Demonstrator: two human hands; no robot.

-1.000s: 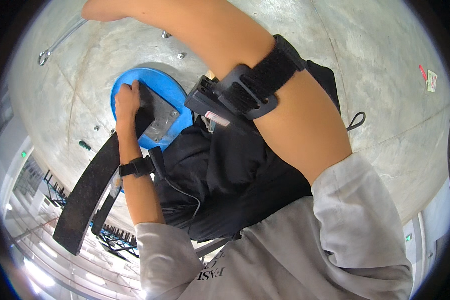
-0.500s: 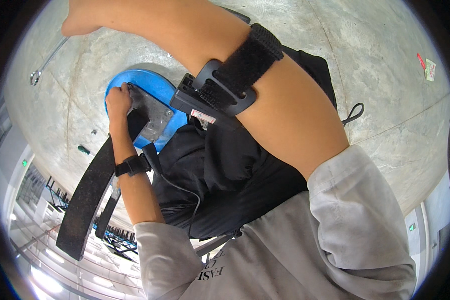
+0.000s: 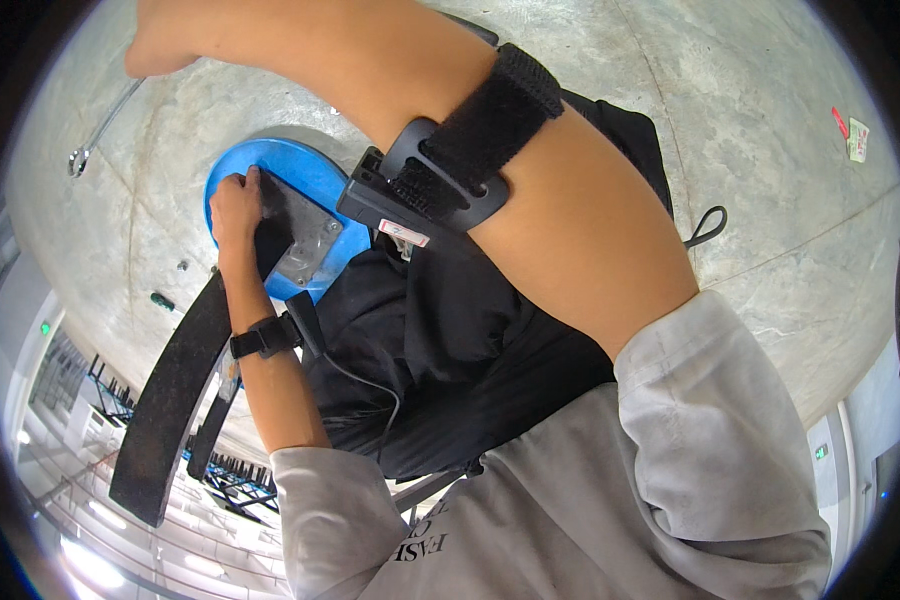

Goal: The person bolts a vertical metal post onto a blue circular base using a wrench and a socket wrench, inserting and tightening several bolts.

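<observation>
At the upper left, my right hand (image 3: 166, 42) is closed round one end of a long silver wrench (image 3: 105, 130), its fingers mostly hidden from view. The free head of the wrench points down and left over the floor. My left hand (image 3: 236, 208) grips the edge of a black metal bracket (image 3: 312, 245) on a round blue seat (image 3: 300, 160). Bolt heads show near one side of the bracket. A long, curved black bar (image 3: 170, 400) passes below my left forearm.
On the concrete floor (image 3: 760, 120) lie a green-and-black handled tool (image 3: 162, 301) and a small metal part (image 3: 182, 265). Red and white scraps (image 3: 857, 140) lie at the far right. A black cord loop (image 3: 707, 227) sits beside my dark trousers (image 3: 430, 360).
The wrench head has shifted slightly right and down. My left hand stays on the bracket, its fingers slightly moved. The blue seat appears a little farther left.
</observation>
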